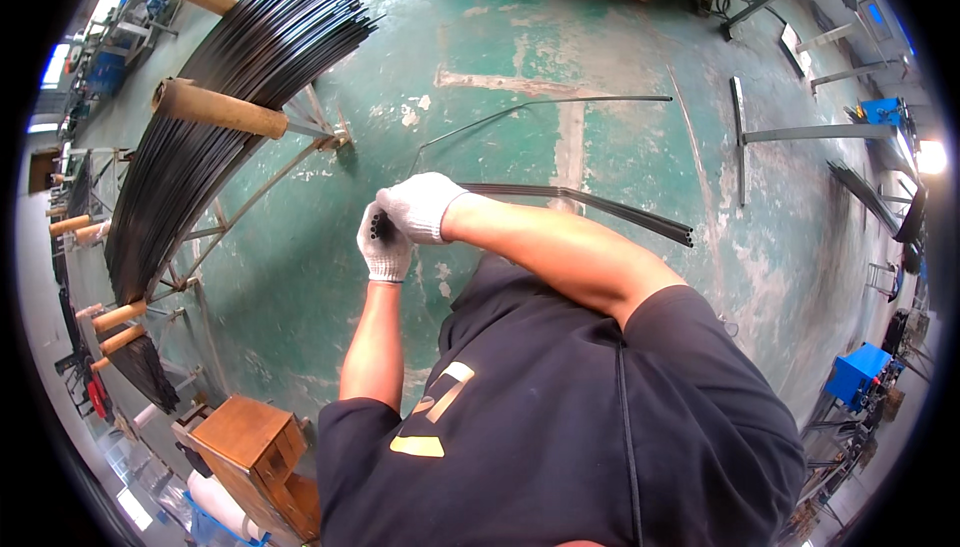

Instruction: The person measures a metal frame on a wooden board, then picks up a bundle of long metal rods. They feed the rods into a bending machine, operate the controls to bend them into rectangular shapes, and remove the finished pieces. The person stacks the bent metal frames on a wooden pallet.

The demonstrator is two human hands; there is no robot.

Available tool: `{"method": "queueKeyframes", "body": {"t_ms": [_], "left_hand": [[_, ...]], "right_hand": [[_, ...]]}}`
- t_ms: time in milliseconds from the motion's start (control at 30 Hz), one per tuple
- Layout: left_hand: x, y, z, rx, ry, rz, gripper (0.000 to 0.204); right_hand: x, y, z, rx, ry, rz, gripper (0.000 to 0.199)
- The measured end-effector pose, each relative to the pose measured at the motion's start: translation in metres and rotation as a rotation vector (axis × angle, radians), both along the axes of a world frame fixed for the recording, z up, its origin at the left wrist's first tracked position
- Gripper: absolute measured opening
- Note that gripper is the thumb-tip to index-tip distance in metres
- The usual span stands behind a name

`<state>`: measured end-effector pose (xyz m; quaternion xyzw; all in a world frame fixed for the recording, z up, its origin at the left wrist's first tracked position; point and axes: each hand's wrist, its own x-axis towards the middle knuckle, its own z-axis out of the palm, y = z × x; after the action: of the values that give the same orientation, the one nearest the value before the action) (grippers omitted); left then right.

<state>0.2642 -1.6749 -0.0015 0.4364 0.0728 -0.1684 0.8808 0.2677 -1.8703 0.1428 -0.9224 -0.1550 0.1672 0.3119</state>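
A bundle of several thin black metal tubes [620,210], bent partway along, runs from my hands out to the right. My left hand [384,250], in a white knitted glove, is closed around the bundle, and its open round ends show between the fingers. Over the top lies my right hand [422,205], gloved too, its fingers curled at the bundle beside the left hand; their tips are partly hidden. A single bent black tube [480,125] stretches from just beyond my right hand to the far right. Whether it touches that hand I cannot tell.
To the left, a metal rack with brown padded rollers [220,109] carries a large stack of long black tubes [190,172]. A wooden cabinet [248,439] stands at the lower left. Metal stands [820,133] and a blue box [858,371] are on the right. The green floor [520,152] is worn.
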Motion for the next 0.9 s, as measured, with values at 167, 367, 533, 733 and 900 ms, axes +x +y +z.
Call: {"method": "queueKeyframes", "body": {"t_ms": [167, 367, 533, 733, 900], "left_hand": [[0.006, -0.007, 0.009, -0.087, 0.134, 0.048, 0.024], [0.009, -0.017, -0.001, -0.104, 0.075, 0.083, 0.025], [0.015, -0.028, 0.008, -0.148, 0.095, 0.033, 0.027], [0.010, -0.025, -0.005, 0.555, -0.445, 0.027, 0.019], [-0.001, -0.037, 0.021, 0.884, -0.398, 0.094, 0.023]], "right_hand": [[0.006, 0.002, 0.000, -0.026, 0.030, -0.014, 0.024], [0.005, -0.007, 0.006, -0.017, -0.020, -0.013, 0.023], [0.007, -0.011, 0.002, -0.036, -0.058, -0.009, 0.023], [-0.005, -0.050, 0.012, 0.039, -0.103, -0.053, 0.034], [-0.007, -0.260, -0.023, -1.100, -0.153, -0.379, 0.018]]}}
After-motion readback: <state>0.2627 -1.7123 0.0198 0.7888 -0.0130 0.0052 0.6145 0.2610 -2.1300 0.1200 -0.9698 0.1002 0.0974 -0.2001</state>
